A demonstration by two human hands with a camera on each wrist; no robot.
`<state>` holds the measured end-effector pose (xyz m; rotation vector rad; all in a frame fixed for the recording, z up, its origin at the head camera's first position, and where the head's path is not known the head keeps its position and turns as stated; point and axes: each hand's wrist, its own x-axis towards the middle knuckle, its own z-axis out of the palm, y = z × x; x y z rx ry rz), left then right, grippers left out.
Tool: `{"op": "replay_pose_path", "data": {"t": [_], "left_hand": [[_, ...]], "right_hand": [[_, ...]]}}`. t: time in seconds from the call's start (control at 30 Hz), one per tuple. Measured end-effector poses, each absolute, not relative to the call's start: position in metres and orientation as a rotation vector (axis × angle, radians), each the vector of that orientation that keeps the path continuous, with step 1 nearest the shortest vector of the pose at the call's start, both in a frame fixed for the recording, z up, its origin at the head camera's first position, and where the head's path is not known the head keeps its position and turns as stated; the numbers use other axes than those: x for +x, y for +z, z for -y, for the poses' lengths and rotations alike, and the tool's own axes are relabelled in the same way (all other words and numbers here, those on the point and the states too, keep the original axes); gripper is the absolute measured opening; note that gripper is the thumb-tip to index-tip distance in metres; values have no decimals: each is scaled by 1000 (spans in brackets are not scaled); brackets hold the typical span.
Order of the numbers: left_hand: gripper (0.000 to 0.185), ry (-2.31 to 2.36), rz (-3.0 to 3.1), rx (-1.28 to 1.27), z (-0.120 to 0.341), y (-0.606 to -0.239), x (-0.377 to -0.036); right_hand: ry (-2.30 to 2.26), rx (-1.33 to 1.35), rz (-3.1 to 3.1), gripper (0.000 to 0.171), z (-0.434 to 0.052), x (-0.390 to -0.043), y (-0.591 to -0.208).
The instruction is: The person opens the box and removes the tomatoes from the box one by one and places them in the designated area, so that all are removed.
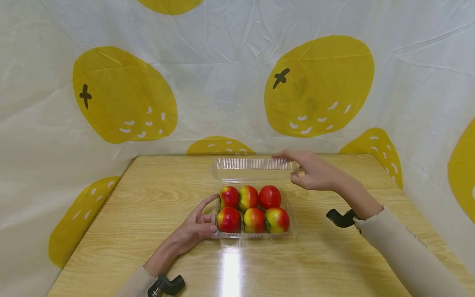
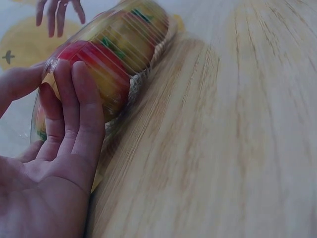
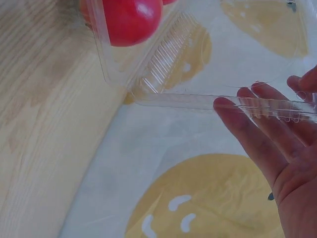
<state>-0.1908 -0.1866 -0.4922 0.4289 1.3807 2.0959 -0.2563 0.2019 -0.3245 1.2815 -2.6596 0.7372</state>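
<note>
Clear clamshell box [image 1: 256, 235] on table, lid [image 1: 254, 164] raised; six red-yellow fruits [image 1: 254, 208] inside.

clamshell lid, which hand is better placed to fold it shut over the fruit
Right. The right hand already has its fingers on the raised lid at its far edge. The left hand rests against the tray on its left side, well placed to steady it.
</note>
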Motion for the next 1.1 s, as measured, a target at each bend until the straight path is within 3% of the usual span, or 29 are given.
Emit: {"op": "replay_pose_path", "data": {"t": [0.27,0.57,0.73,0.97,1.1], "left_hand": [[97,2108,-1376,437,187,-492,-191],[98,2115,-1363,449,186,-492,-191],[102,2122,-1364,441,186,-493,-190],[107,2133,-1360,466,185,-494,-190],[107,2135,-1358,472,185,-494,-190]], "right_hand": [[1019,1134,2630,72,-202,-270,-322],[1285,1015,2546,68,-206,-287,-332],[1384,965,2534,76,-207,-295,-340],[1520,879,2487,56,-205,-305,-352],[1582,819,2488,53,-205,-309,-357]]}}
